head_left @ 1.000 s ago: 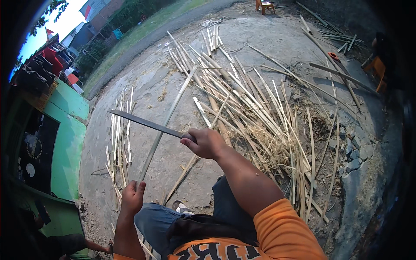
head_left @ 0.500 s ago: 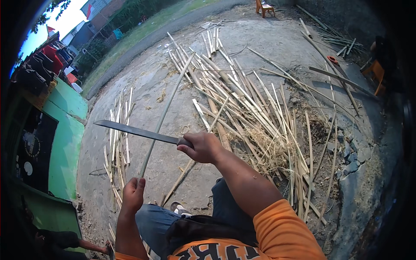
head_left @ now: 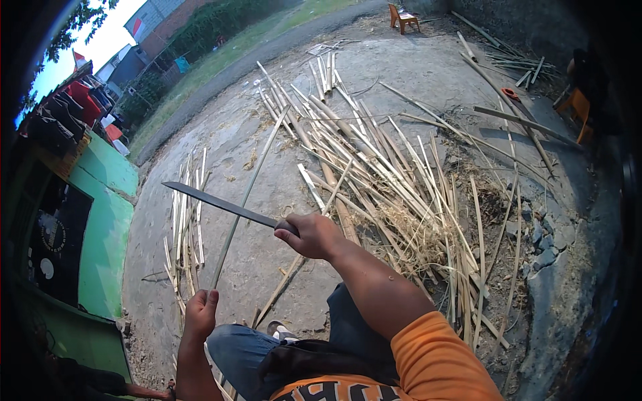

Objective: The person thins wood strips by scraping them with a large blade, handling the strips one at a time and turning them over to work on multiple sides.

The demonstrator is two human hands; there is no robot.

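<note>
Machete [head_left: 214,197]: one, clenched in right grip [head_left: 309,234]; bamboo strip [head_left: 258,167]: one, clasped in left grip [head_left: 199,313], lower than earlier

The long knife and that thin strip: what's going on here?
A person's right hand grips a long knife by its handle. The left hand holds a thin strip by its near end. The blade crosses in front of the strip; whether they touch is unclear. A big pile of strips and poles lies ahead, with a smaller group of strips leftward.
</note>
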